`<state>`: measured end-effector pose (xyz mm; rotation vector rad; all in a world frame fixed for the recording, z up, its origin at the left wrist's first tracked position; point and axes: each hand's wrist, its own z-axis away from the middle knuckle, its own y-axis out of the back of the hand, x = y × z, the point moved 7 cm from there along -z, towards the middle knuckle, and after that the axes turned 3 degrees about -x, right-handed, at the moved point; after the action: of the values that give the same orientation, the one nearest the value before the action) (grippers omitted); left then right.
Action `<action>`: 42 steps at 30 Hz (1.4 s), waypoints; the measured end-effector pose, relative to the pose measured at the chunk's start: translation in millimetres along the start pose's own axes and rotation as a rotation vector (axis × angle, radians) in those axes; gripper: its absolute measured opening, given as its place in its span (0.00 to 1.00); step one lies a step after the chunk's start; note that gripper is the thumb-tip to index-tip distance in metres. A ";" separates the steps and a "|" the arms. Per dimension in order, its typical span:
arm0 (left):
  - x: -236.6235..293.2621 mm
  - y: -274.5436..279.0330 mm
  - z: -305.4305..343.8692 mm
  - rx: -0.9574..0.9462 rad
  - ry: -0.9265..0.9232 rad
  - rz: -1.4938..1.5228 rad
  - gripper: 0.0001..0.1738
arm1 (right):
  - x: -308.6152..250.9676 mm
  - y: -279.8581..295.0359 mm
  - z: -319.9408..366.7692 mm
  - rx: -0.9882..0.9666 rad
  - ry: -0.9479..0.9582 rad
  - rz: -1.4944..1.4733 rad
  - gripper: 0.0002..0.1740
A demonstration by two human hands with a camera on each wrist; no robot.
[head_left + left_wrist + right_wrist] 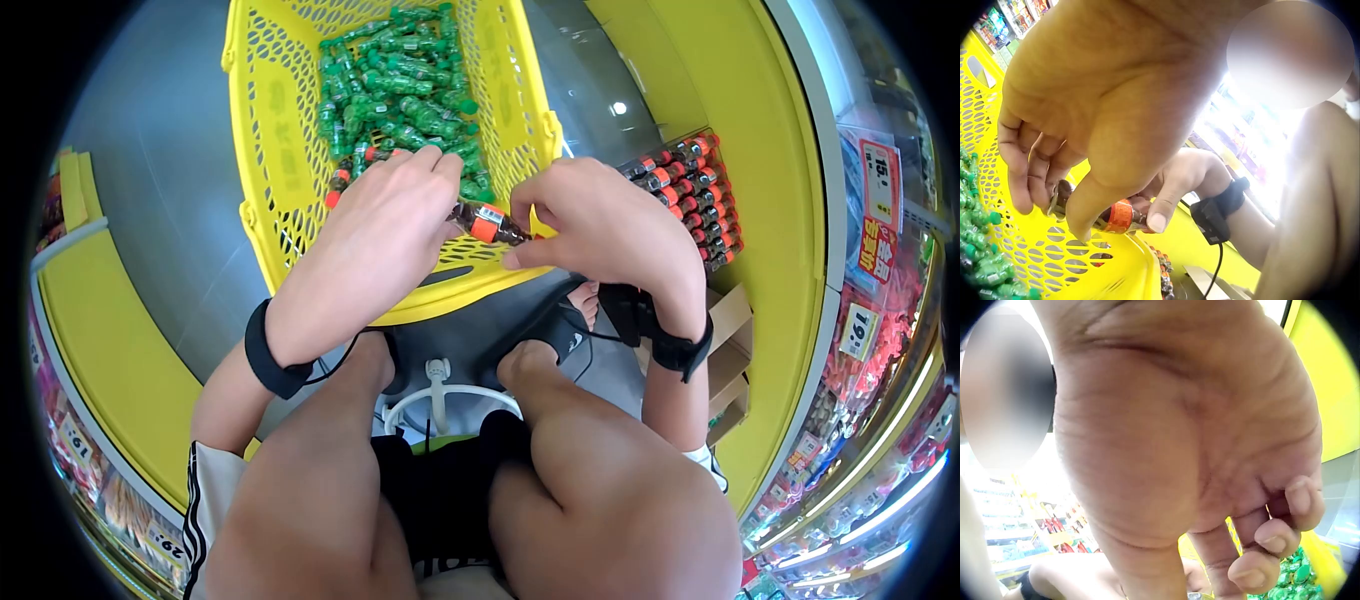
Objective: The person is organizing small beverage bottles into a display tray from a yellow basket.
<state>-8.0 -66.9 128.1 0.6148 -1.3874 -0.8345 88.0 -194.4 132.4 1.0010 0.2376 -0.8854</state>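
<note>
A small cola bottle [485, 224] with dark contents and an orange-red label lies sideways between the two hands, over the near end of a yellow basket [440, 303]. My left hand [395, 205] holds its base end between thumb and fingers, which the left wrist view shows from the palm side. At the other end, my right hand [610, 215] pinches the neck and cap with thumb and forefinger; its other fingers are curled in. Inside the basket lie many small green bottles [400, 85], and a few dark red-capped bottles [340, 182] near the left hand.
Rows of red-capped dark bottles [700, 200] stand to the right on a yellow ledge [770, 150]. Below them is an open cardboard box [732, 325]. Shelves with price tags [860, 330] curve along the right. The person's knees and a white stool base [438, 400] are below the basket.
</note>
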 end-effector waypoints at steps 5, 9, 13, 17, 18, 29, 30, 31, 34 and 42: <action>33.1 -4.2 -19.9 -0.056 -0.024 0.083 0.20 | 34.5 -4.1 38.4 -0.049 -0.144 -0.239 0.19; 59.6 -18.8 -39.6 -0.020 -0.147 0.174 0.20 | 63.5 -5.8 68.9 0.210 0.079 -0.263 0.20; 83.5 -37.4 -55.8 -0.057 -0.182 0.212 0.19 | 99.6 -20.2 96.9 0.177 -0.134 -0.559 0.20; 104.0 -52.7 -71.5 -0.057 -0.217 0.211 0.17 | 134.8 -37.6 118.7 0.238 -0.191 -0.632 0.21; 108.0 -57.9 -75.4 -0.062 -0.222 0.209 0.17 | 141.7 -42.9 124.4 0.212 -0.239 -0.715 0.20; 145.1 -111.4 -111.3 -0.067 -0.243 0.116 0.15 | 223.6 -55.3 155.0 0.754 -0.230 -1.036 0.14; 146.1 -116.5 -116.0 -0.074 -0.226 0.116 0.16 | 228.4 -52.5 151.4 0.801 -0.238 -1.048 0.15; 148.9 -122.0 -121.3 -0.078 -0.226 0.115 0.16 | 232.3 -49.9 145.2 0.802 -0.239 -1.053 0.15; 148.7 -138.3 -133.5 -0.128 -0.125 -0.003 0.15 | 245.7 -38.9 129.5 0.890 -0.237 -1.124 0.16; 136.8 -153.4 -151.8 -0.061 -0.042 -0.196 0.27 | 288.3 -13.2 80.2 0.920 -0.222 -0.896 0.16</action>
<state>117.9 -281.5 70.1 0.6974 -1.3490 -1.0478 246.2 -416.9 9.3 1.6604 0.0666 -2.0167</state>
